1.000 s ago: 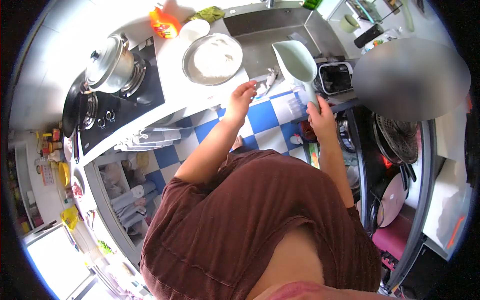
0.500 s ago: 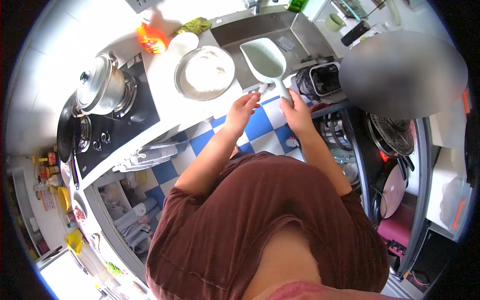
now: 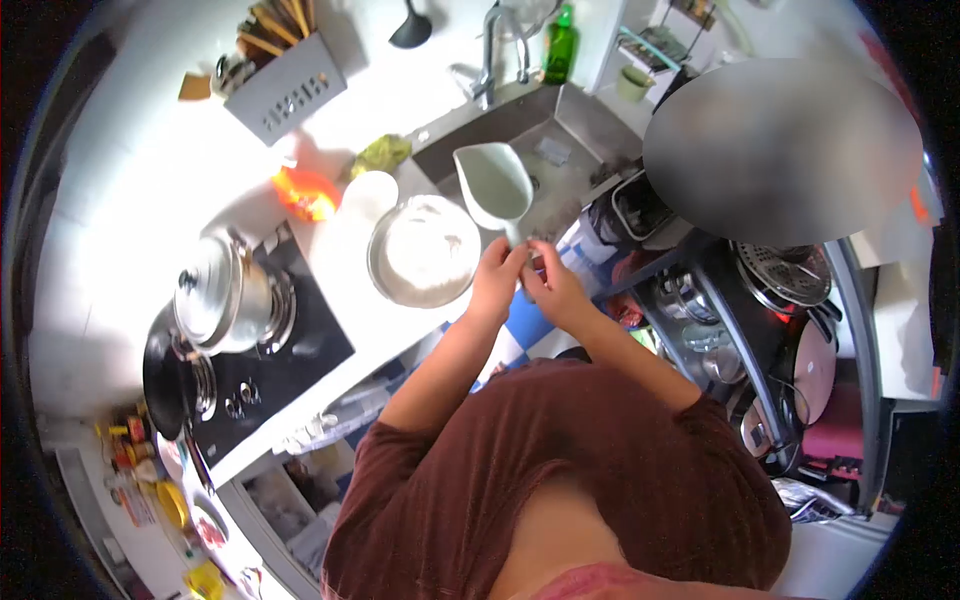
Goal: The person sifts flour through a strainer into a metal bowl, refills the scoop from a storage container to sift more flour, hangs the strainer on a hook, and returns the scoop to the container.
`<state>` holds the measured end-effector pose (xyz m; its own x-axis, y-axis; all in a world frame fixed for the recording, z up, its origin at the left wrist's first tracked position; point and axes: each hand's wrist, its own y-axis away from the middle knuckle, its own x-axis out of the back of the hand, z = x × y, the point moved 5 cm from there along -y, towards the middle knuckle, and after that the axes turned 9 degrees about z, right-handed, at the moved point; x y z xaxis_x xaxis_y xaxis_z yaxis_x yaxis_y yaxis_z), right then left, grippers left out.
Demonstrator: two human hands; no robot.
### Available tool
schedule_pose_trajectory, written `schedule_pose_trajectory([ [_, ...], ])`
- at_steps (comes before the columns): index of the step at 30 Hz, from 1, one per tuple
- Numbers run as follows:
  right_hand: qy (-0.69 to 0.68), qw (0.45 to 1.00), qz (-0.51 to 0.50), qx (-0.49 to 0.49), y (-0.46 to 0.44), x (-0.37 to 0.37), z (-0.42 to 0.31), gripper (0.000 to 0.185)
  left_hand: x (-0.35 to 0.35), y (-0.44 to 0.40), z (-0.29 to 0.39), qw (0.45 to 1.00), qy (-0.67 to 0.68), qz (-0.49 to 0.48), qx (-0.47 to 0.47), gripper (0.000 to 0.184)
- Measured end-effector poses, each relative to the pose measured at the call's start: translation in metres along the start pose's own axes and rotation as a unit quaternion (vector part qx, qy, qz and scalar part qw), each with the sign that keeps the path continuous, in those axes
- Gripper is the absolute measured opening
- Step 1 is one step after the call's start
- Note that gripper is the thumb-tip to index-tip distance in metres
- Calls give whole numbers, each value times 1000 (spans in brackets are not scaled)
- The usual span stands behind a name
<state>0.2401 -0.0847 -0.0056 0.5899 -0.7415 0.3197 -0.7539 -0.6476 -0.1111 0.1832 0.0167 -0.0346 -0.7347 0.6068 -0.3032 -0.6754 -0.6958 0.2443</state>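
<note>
A pale green water scoop (image 3: 495, 185) with a pouring lip is held over the near edge of the sink, its handle pointing toward me. My left hand (image 3: 495, 285) is closed around the handle close to the bowl of the scoop. My right hand (image 3: 556, 292) meets it from the other side, its fingers curled at the handle's lower part; the fingers partly hide the grip. Left of the scoop, a round metal basin (image 3: 376, 262) holds white powder that looks like flour (image 3: 428, 255). A white bowl (image 3: 371, 192) stands just behind the basin.
The steel sink (image 3: 590, 125) has a faucet (image 3: 488, 60) and a green bottle (image 3: 560, 45) behind it. At left, a lidded pot (image 3: 215, 295) and a dark pan (image 3: 165, 375) sit on the stove (image 3: 300, 350). A black-lined bin (image 3: 610, 220) and a pan rack (image 3: 720, 310) are at right.
My left hand has gone from open beside the scoop to closed on its handle. The scoop now appears more upright in view and nearer the basin. The head view has tilted up.
</note>
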Motion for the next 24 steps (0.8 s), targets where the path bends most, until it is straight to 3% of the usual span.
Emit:
schedule_pose_trajectory([
  [4,48,997,19,53,-60,26,-13,35,16,-15,16,999,-12,-24,39,26],
  [6,34,984,82,154,-112,46,-35,27,19,-17,27,999,-7,-25,40,25],
  [11,-13,962,143,231,-304,83,-95,18,21,-31,52,997,49,-25,60,20],
  [15,122,915,238,301,-432,93,-134,25,21,-35,65,992,88,-29,80,20],
  [18,281,902,243,220,-500,90,-153,32,20,-41,66,991,98,-22,85,20],
  [24,287,914,252,136,-543,79,-167,43,18,-49,64,989,107,-20,100,19],
])
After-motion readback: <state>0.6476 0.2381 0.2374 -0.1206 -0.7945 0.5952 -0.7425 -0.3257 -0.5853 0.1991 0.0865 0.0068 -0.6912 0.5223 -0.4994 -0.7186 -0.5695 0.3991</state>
